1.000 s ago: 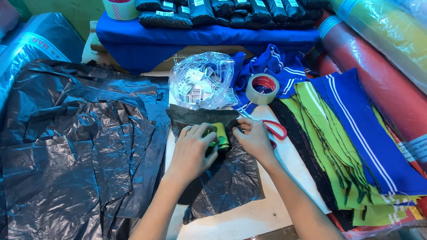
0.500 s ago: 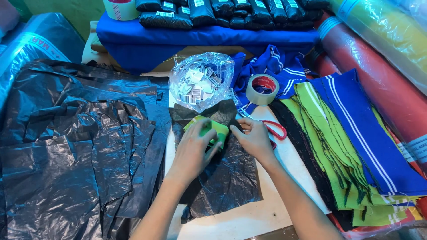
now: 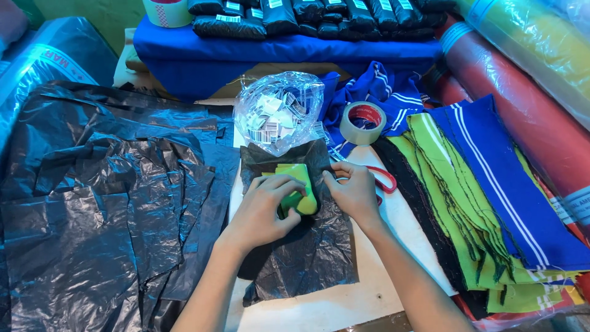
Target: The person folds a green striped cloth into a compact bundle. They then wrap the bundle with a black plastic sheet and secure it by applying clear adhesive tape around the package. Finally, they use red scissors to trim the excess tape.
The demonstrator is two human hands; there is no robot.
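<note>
A small folded lime-green cloth lies on a black plastic sheet spread on the white table. My left hand presses on the cloth's left side, fingers curled over it. My right hand rests at the cloth's right edge, fingers bent and touching the plastic sheet. Red-handled scissors lie just right of my right hand, partly hidden by it.
A clear bag of printed labels and a roll of tape sit behind the sheet. Stacked green, blue and black knit pieces lie right. A pile of black plastic sheets fills the left. Fabric rolls lean far right.
The green cloth has been flattened and shifted slightly on the black sheet. My left hand moved down over it and my right hand slid in to its right edge.
</note>
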